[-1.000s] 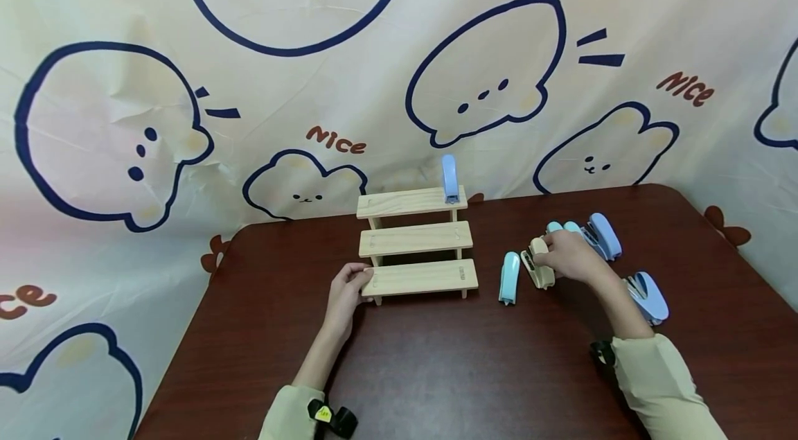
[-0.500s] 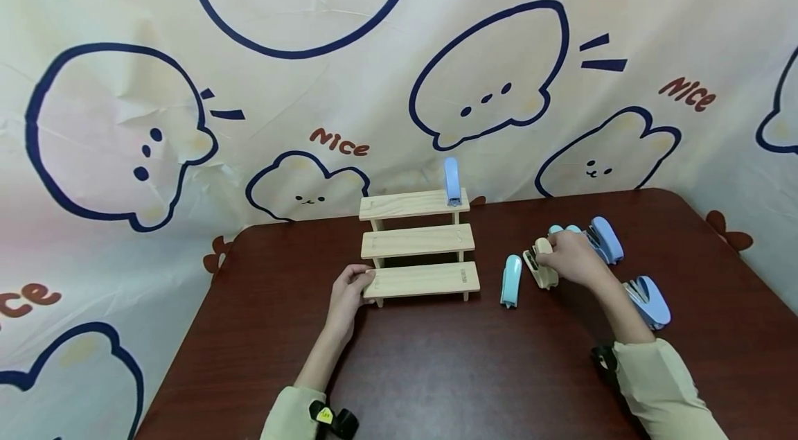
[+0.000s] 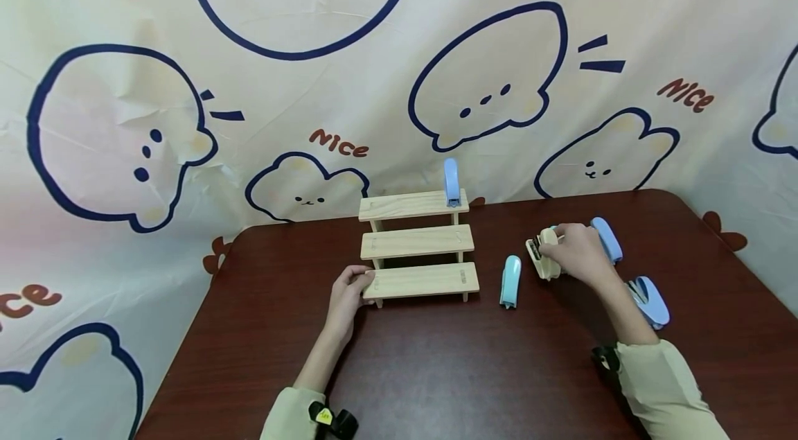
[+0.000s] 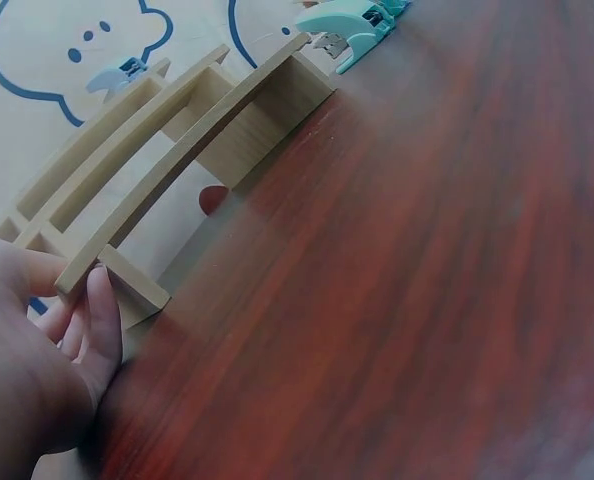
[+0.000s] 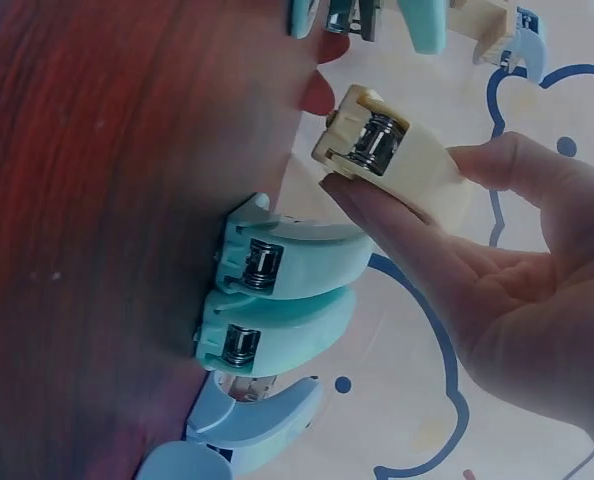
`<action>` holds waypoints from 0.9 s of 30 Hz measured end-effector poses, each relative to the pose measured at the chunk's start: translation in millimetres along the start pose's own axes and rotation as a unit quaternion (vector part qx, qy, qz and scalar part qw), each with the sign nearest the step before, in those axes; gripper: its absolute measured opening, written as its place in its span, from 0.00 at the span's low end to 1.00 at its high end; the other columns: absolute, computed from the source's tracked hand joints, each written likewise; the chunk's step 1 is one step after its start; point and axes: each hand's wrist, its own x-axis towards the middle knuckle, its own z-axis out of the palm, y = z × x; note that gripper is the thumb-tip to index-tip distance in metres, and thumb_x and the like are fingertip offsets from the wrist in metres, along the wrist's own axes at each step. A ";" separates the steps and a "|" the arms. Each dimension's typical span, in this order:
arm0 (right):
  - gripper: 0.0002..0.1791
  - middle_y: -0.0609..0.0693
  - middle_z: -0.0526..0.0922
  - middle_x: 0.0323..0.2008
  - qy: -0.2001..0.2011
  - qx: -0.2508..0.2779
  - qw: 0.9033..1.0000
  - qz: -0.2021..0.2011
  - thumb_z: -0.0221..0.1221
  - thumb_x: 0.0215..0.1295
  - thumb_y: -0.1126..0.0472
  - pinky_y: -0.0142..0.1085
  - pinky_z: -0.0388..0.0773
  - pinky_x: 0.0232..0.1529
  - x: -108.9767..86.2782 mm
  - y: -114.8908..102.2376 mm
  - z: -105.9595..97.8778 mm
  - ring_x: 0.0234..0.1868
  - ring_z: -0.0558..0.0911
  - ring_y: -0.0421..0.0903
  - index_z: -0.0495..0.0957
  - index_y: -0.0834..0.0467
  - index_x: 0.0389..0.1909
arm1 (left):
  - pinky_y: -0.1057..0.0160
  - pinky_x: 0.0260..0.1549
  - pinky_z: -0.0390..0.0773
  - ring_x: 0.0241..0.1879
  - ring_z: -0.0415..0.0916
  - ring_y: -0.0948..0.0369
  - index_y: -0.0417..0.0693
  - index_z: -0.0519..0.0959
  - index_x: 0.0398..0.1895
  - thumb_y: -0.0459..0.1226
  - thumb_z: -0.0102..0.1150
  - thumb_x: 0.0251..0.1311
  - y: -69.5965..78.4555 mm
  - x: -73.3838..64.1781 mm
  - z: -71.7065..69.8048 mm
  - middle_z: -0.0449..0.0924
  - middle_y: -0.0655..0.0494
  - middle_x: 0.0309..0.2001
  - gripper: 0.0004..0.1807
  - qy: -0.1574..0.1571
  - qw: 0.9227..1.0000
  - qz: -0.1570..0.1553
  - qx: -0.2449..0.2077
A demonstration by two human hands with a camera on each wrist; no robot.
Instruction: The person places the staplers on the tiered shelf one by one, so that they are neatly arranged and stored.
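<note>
My left hand (image 3: 341, 301) pinches the left end of the lowest board of a three-tier wooden shelf (image 3: 420, 280), thumb and fingers on either side of its edge. My right hand (image 3: 582, 256) grips a cream stapler (image 5: 432, 180) between thumb and fingers; the right wrist view shows it raised off the table. One light blue stapler (image 3: 451, 183) stands at the right end of the top board. Between shelf and right hand lies a teal stapler (image 3: 510, 282). Two more, a teal stapler (image 5: 307, 260) and a second teal stapler (image 5: 287, 325), sit side by side, mostly hidden in the head view.
Right of the teal pair is a blue stapler (image 3: 607, 240), and nearer the right forearm another blue stapler (image 3: 651, 303). Everything is on a dark brown table (image 3: 424, 371). A cartoon-printed cloth (image 3: 274, 100) hangs right behind the table's back edge.
The right hand has shifted slightly to the right and back with the cream stapler, now covering most of the teal pair in the head view. The left hand has kept its hold on the shelf.
</note>
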 end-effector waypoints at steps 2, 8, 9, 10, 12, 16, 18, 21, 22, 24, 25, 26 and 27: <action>0.25 0.50 0.74 0.16 0.015 -0.003 1.000 0.002 0.62 0.64 0.62 0.35 0.72 0.18 -1.2 -2.5 -1.7 0.18 0.74 0.43 0.76 0.80 0.52 | 0.67 0.28 0.78 0.30 0.75 0.63 0.34 0.76 0.54 0.37 0.60 0.73 0.8 0.0 -0.3 0.78 0.54 0.40 0.15 0.000 1.000 0.001 0.001; 0.21 0.48 0.76 0.17 0.049 0.034 0.998 0.001 0.61 0.63 0.63 0.34 0.67 0.18 -3.0 -8.3 -8.9 0.18 0.73 0.43 0.79 0.76 0.50 | 0.67 0.28 0.79 0.29 0.76 0.63 0.35 0.76 0.54 0.37 0.60 0.73 3.4 0.4 -1.4 0.78 0.54 0.40 0.15 0.001 1.000 0.002 0.004; 0.20 0.49 0.79 0.18 0.053 0.045 0.998 0.003 0.61 0.63 0.63 0.34 0.69 0.19 -3.4 -9.0 -10.3 0.19 0.75 0.43 0.79 0.75 0.49 | 0.67 0.28 0.79 0.30 0.76 0.63 0.35 0.76 0.54 0.37 0.60 0.73 3.7 0.6 -1.6 0.78 0.54 0.40 0.15 0.001 1.000 0.002 0.004; 0.19 0.50 0.82 0.20 0.056 0.054 0.997 0.005 0.61 0.63 0.63 0.34 0.71 0.19 -4.1 -9.9 -11.7 0.20 0.77 0.43 0.80 0.74 0.49 | 0.67 0.28 0.79 0.30 0.76 0.63 0.35 0.76 0.54 0.37 0.60 0.73 3.9 0.7 -1.8 0.78 0.54 0.40 0.15 0.002 1.000 0.003 0.004; 0.18 0.56 0.87 0.27 0.061 0.069 0.996 0.010 0.60 0.64 0.63 0.33 0.75 0.22 -5.8 -12.3 -14.1 0.24 0.82 0.43 0.80 0.73 0.49 | 0.67 0.28 0.79 0.30 0.76 0.63 0.35 0.76 0.53 0.37 0.60 0.72 3.4 1.1 -2.1 0.78 0.54 0.40 0.15 0.003 1.000 0.005 0.002; 0.20 0.64 0.88 0.38 0.073 0.077 0.994 0.021 0.60 0.67 0.60 0.33 0.79 0.26 -8.4 -16.2 -17.4 0.29 0.85 0.45 0.80 0.73 0.51 | 0.67 0.29 0.79 0.32 0.76 0.63 0.34 0.76 0.54 0.37 0.60 0.73 0.7 0.5 -1.3 0.78 0.54 0.40 0.15 -0.001 1.000 0.005 -0.001; 0.21 0.65 0.88 0.39 0.080 0.077 0.994 0.025 0.60 0.67 0.59 0.33 0.79 0.25 -8.4 -17.4 -18.4 0.29 0.83 0.46 0.81 0.73 0.52 | 0.67 0.29 0.79 0.32 0.76 0.63 0.34 0.76 0.54 0.37 0.60 0.73 -1.0 -0.4 -0.6 0.78 0.54 0.40 0.15 -0.003 1.000 0.003 -0.002; 0.20 0.63 0.88 0.39 0.091 0.075 0.993 0.028 0.61 0.67 0.58 0.34 0.77 0.25 -7.1 -20.2 -19.7 0.30 0.80 0.47 0.82 0.71 0.50 | 0.67 0.29 0.79 0.33 0.76 0.63 0.34 0.76 0.53 0.37 0.60 0.73 -3.2 -1.5 0.1 0.78 0.54 0.40 0.15 -0.003 1.000 0.000 -0.003; 0.20 0.63 0.88 0.39 0.093 0.077 0.992 0.027 0.62 0.67 0.58 0.33 0.78 0.25 -6.4 -21.8 -20.3 0.30 0.80 0.47 0.82 0.71 0.50 | 0.67 0.29 0.79 0.32 0.75 0.63 0.34 0.76 0.53 0.37 0.60 0.73 -3.5 -1.6 0.3 0.78 0.54 0.40 0.15 -0.002 1.000 0.001 -0.003; 0.20 0.65 0.88 0.40 0.097 0.081 0.992 0.022 0.63 0.68 0.57 0.32 0.78 0.26 -5.5 -25.2 -21.8 0.31 0.81 0.48 0.82 0.71 0.51 | 0.67 0.29 0.79 0.32 0.75 0.63 0.34 0.76 0.53 0.37 0.60 0.73 -3.8 -1.1 0.3 0.78 0.54 0.40 0.15 0.000 1.000 0.003 -0.004; 0.21 0.66 0.88 0.41 0.098 0.083 0.991 0.020 0.63 0.68 0.57 0.31 0.79 0.26 -5.4 -27.2 -23.0 0.32 0.82 0.48 0.82 0.72 0.51 | 0.67 0.28 0.79 0.32 0.75 0.63 0.34 0.76 0.53 0.37 0.60 0.73 -3.7 -0.7 0.2 0.78 0.54 0.40 0.15 0.000 1.000 0.004 -0.005; 0.21 0.67 0.87 0.42 0.099 0.087 0.991 0.019 0.63 0.68 0.57 0.31 0.79 0.26 -5.4 -29.2 -24.4 0.33 0.83 0.49 0.82 0.72 0.52 | 0.67 0.28 0.79 0.32 0.75 0.63 0.34 0.76 0.53 0.37 0.60 0.73 -3.6 -0.2 0.1 0.78 0.54 0.40 0.15 0.000 1.000 0.004 -0.005; 0.22 0.68 0.87 0.43 0.099 0.089 0.991 0.018 0.64 0.69 0.57 0.30 0.80 0.26 -5.5 -31.0 -25.9 0.34 0.83 0.49 0.81 0.73 0.53 | 0.68 0.28 0.78 0.31 0.75 0.63 0.34 0.76 0.53 0.36 0.60 0.72 -3.5 0.4 -0.1 0.79 0.54 0.40 0.15 0.001 1.000 0.005 -0.006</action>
